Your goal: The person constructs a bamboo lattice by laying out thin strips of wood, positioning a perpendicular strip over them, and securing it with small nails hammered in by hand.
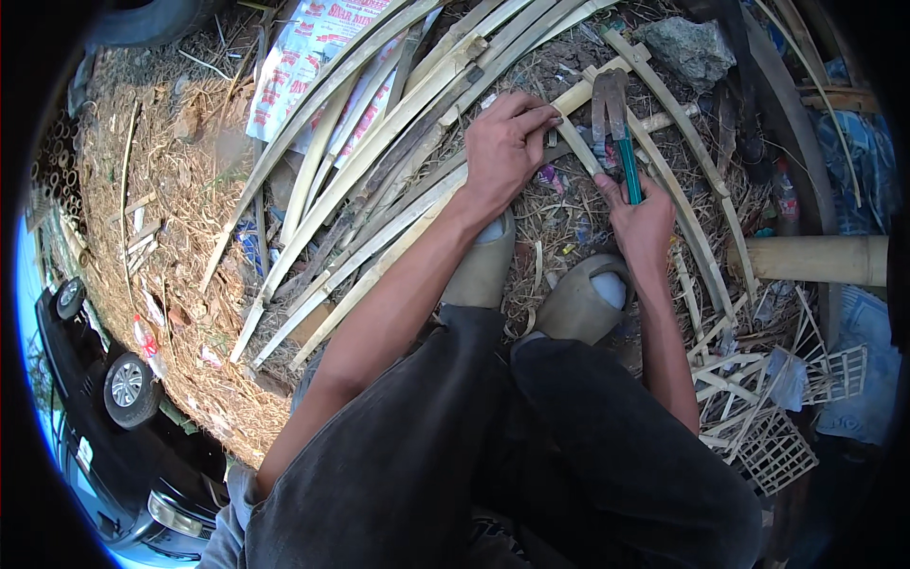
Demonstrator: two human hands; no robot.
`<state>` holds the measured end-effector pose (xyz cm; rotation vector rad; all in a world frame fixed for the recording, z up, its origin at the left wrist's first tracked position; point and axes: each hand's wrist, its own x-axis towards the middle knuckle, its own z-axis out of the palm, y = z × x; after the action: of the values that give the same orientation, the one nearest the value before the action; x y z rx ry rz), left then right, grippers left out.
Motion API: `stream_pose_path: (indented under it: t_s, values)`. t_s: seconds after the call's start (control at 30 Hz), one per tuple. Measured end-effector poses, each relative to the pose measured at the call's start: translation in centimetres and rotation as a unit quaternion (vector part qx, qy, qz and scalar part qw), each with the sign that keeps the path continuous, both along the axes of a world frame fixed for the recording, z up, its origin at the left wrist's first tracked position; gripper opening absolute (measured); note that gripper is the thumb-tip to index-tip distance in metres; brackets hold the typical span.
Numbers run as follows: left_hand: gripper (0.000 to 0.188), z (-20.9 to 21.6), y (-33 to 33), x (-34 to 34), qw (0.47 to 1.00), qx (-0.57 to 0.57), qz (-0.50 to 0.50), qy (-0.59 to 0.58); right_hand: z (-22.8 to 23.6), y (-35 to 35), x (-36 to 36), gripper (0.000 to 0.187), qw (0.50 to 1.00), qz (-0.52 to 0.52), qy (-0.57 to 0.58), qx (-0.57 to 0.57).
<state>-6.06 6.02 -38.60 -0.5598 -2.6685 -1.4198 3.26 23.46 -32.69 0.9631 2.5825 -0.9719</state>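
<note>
A pale bamboo strip (578, 147) slants between my two hands. My left hand (507, 147) is closed, its thumb and fingertips at the strip's upper end. My right hand (640, 213) wraps round the green handle of a rusty-headed tool (627, 166) that looks like pincers. The right thumb lies at the strip's lower end. Behind the tool's head, a split bamboo piece (576, 98) crosses longer strips. My shoes (583, 299) stand just below the hands on littered ground.
Long bamboo strips (332, 204) fan out on the left, over a printed sack (308, 66). A grey rock (687, 52) lies at the far right. On the right are a bamboo pole (810, 261) and a lattice piece (777, 450). A dark car (123, 455) stands at the left.
</note>
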Motion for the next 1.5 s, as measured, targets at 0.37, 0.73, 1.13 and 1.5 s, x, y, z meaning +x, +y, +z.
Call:
stream_pose_path:
  t_s: [0.37, 0.73, 1.13, 1.5]
  values:
    - [0.015, -1.0, -0.7, 0.0, 1.0, 0.014, -0.002, 0.001, 0.5, 1.5, -2.0, 0.057, 0.995, 0.047, -0.081, -0.036]
    - [0.014, -1.3, -1.2, -0.3, 0.998, 0.005, -0.034, 0.052, 6.6, 4.6, -5.1, 0.061, 0.986, 0.11, -0.123, -0.037]
    - [0.021, -1.3, -0.8, -0.2, 0.998, -0.003, -0.035, 0.043, 4.6, 3.9, -0.2, 0.062, 0.974, 0.075, -0.043, -0.208]
    - [0.024, -1.2, -1.0, -0.1, 1.0, 0.004, -0.028, -0.009, 3.2, 3.3, 2.6, 0.05, 0.97, 0.166, -0.021, -0.179]
